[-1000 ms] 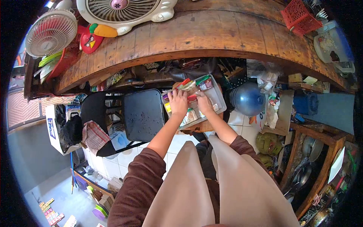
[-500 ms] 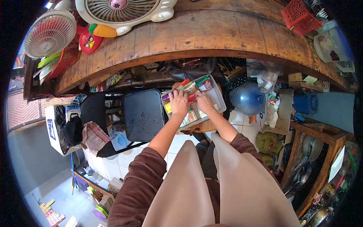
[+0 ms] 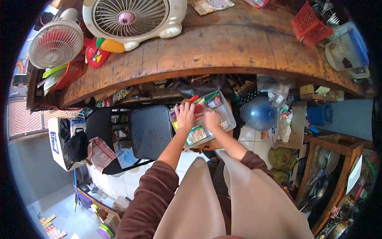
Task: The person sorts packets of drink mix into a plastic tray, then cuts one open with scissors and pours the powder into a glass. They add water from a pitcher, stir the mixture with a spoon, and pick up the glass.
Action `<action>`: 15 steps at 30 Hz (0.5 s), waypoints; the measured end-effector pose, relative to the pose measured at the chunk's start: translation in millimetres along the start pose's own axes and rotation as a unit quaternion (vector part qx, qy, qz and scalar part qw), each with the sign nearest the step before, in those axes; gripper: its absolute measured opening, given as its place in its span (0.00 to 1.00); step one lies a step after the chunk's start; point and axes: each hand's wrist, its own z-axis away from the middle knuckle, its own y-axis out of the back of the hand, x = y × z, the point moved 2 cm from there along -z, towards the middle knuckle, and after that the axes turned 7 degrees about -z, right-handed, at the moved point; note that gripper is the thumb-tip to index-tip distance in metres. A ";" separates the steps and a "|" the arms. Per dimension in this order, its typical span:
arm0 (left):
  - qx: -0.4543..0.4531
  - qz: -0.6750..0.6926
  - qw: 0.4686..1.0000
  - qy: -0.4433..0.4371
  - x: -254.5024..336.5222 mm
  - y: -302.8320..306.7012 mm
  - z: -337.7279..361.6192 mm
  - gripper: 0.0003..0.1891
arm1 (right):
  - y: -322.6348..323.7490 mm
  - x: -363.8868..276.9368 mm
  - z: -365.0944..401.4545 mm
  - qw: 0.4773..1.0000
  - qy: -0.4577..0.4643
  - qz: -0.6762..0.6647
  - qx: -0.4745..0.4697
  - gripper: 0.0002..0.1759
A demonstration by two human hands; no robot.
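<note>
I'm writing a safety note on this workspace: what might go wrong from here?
The left hand and right hand are close together in a crowded tray, so the white packet near the rim might get pushed out. The blue bottle right of the tray might get bumped.

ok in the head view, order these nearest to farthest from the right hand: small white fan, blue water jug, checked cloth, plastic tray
From the right hand:
1. plastic tray, directly beneath it
2. blue water jug, just to the right
3. checked cloth, well to the left
4. small white fan, far upper left
</note>
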 end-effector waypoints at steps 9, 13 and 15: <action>0.095 0.271 0.958 -0.029 -3.2 93.3 -15.2 0.19 | 201.2 -2.6 -1.5 0.923 0.145 -0.205 -0.291 0.22; 0.249 0.377 0.879 -0.152 8.3 205.3 -84.3 0.12 | 331.6 -35.1 -30.2 0.926 0.142 -0.297 -0.186 0.17; 0.276 0.364 0.873 -0.173 15.0 231.8 -134.7 0.11 | 364.8 -39.9 -66.5 0.950 0.138 -0.276 -0.050 0.15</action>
